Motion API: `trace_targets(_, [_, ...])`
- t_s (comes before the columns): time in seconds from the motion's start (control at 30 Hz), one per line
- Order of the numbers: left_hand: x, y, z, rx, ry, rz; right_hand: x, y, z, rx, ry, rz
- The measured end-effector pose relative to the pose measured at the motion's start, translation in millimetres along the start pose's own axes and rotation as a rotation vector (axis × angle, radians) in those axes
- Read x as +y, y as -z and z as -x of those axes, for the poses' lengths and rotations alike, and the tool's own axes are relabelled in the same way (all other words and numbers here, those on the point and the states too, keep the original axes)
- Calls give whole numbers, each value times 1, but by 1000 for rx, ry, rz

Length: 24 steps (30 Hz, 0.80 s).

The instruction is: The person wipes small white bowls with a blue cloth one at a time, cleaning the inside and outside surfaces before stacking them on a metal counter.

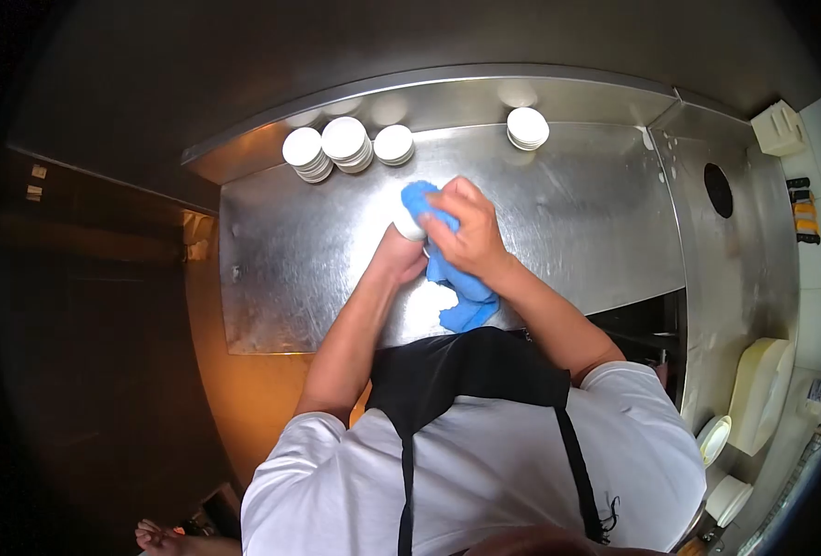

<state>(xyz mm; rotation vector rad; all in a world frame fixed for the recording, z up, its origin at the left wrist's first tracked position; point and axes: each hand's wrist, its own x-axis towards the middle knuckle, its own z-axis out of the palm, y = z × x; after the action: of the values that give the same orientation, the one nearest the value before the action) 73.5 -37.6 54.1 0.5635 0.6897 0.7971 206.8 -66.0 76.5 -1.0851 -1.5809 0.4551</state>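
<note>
Over the steel counter [281, 250], my left hand [401, 254] grips a small white dish [409, 225], its fingers partly hidden beneath it. My right hand [469, 227] is closed on a blue cloth [466, 310] and presses part of it against the dish. The loose end of the cloth hangs down toward my black apron [470, 366]. Beyond my hands stand stacks of small white dishes: a left stack [304, 148], a taller middle stack [345, 139] and a shorter stack [394, 145]. Another stack [527, 128] is farther right.
A raised steel ledge [521, 79] borders the counter's back. At right, a steel surface has a dark round hole [719, 191]. A pale, long container [760, 394] and white dishes [714, 437] are at lower right. Another person's hand [156, 537] shows at lower left.
</note>
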Motion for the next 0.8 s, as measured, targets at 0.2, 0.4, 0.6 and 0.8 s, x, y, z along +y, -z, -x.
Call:
trace_targets(0.2, [-22, 31, -20, -102, -1, 143, 12, -2, 20, -55, -35, -5])
trace_targets(0.4, [-19, 0, -4, 81, 31, 3, -2, -3, 1, -79, 188, 174])
trace_targets(0.6, [-9, -7, -10, 8, 35, 80, -2, -12, -24, 18, -159, -72])
trace_targets(0.8, [-11, -13, -8, 154, -121, -39, 25, -17, -24, 50, -467, -103])
